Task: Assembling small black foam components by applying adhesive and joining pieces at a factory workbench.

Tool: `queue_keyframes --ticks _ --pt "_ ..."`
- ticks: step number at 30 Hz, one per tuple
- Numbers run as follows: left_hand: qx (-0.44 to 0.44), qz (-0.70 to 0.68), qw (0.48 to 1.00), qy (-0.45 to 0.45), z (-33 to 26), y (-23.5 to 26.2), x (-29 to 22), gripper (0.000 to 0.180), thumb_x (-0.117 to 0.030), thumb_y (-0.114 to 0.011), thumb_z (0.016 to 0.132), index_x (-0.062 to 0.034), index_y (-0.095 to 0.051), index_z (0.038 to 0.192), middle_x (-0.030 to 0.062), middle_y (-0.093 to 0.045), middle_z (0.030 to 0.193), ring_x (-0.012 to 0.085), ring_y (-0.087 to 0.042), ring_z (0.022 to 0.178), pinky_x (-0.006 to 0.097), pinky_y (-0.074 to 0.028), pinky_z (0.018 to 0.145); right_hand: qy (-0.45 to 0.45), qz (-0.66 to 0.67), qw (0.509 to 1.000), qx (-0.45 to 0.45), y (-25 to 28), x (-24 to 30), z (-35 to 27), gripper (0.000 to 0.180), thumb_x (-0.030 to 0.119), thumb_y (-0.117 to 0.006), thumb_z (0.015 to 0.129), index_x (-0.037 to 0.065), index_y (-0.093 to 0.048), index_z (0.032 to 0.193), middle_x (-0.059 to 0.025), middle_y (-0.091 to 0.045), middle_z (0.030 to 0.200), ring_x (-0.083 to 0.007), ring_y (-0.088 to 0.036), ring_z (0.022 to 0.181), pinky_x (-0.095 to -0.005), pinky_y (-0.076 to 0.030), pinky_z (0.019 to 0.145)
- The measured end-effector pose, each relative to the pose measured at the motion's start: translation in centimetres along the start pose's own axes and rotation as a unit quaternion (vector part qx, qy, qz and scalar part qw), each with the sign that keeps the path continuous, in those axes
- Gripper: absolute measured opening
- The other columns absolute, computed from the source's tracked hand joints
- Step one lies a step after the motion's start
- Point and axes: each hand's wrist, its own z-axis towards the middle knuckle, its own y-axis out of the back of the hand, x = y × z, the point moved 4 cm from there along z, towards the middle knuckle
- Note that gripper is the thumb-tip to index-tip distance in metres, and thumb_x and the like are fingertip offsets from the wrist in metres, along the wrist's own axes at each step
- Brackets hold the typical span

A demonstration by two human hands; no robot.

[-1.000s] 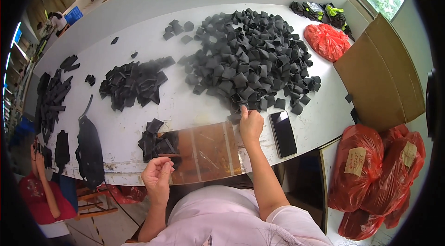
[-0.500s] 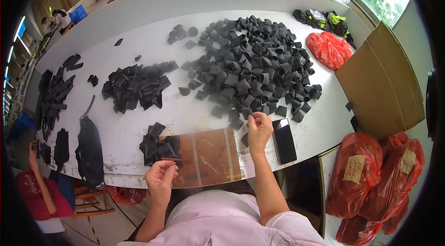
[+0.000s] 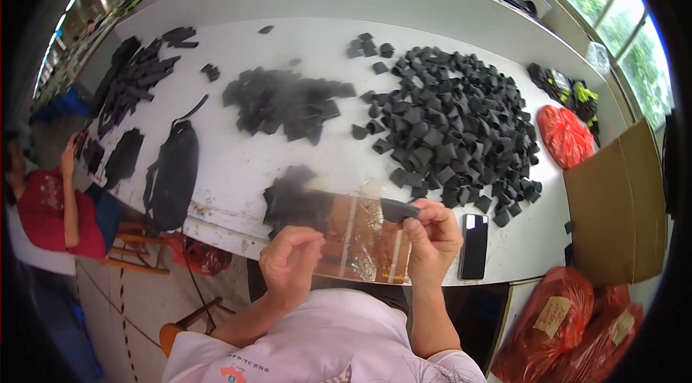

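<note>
My right hand [image 3: 435, 242] pinches a flat black fabric piece [image 3: 398, 210] between thumb and fingers, above the right end of a glossy brown sheet [image 3: 367, 239] with pale tape strips. At the sheet's left side, my left hand [image 3: 290, 264] has its thumb and fingertips drawn together; whatever they hold, if anything, cannot be made out. Just beyond that hand lies a small, blurred stack of black pieces [image 3: 288, 195]. A large heap of folded black fabric loops [image 3: 454, 123] spreads beyond my right hand, and a flatter pile of black pieces [image 3: 285, 105] lies in the middle.
A phone [image 3: 473, 246] lies right of my right hand. Further right are a red plastic bag [image 3: 564, 136], a cardboard sheet [image 3: 616, 210] and large red bags [image 3: 544, 322]. Leftward are a black pouch [image 3: 171, 177], black strips [image 3: 137, 80] and a person in red [image 3: 54, 210].
The view has swung left, so the table appears further right. My right hand has come from the heap's near edge to over the brown sheet, holding a black fabric piece.
</note>
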Motion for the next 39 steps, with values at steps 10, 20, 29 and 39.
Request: queue_keyframes --ticks 10,20,29,39 --pt "-0.086 -0.121 0.985 0.085 0.1 3.0 0.5 0.008 -0.002 -0.052 0.084 0.002 -0.056 0.09 0.006 -0.059 0.084 0.0058 -0.051 0.063 0.016 -0.042 0.06 -0.095 0.123 0.985 0.078 -6.3 -1.1 -0.5 0.014 -0.007 -0.061 0.075 0.001 -0.052 0.083 -0.0087 -0.056 0.096 -0.0078 -0.053 0.075 -0.0198 -0.044 0.067" --pt "0.051 0.086 0.984 -0.149 4.7 0.5 -1.8 0.018 0.002 -0.06 0.075 -0.0007 -0.06 0.092 0.0076 -0.059 0.083 0.0168 -0.056 0.074 0.025 -0.044 0.066 0.015 -0.127 0.983 0.132 -6.2 -2.1 -1.4 0.014 -0.007 -0.062 0.072 0.0 -0.054 0.081 -0.0058 -0.057 0.089 -0.0094 -0.052 0.075 -0.0209 -0.043 0.068" --pt "0.071 0.041 0.989 -0.123 4.4 0.2 -0.5 0.007 0.0 -0.06 0.077 -0.0031 -0.06 0.083 0.0079 -0.057 0.075 0.0188 -0.055 0.067 0.026 -0.044 0.06 0.13 -0.358 0.903 0.198 -7.5 0.5 -0.8 0.011 0.001 -0.064 0.072 0.001 -0.057 0.08 -0.0067 -0.056 0.072 -0.017 -0.053 0.063 -0.0259 -0.043 0.055" --pt "0.038 -0.048 0.997 -0.036 4.0 -0.3 0.4 0.002 0.0 -0.057 0.08 -0.0003 -0.059 0.08 0.0061 -0.056 0.079 0.0107 -0.05 0.068 0.02 -0.039 0.057 0.206 -0.402 0.866 0.214 -7.6 1.3 -0.5 0.014 0.001 -0.065 0.068 0.003 -0.059 0.08 -0.0067 -0.052 0.067 -0.0216 -0.05 0.057 -0.031 -0.041 0.048"
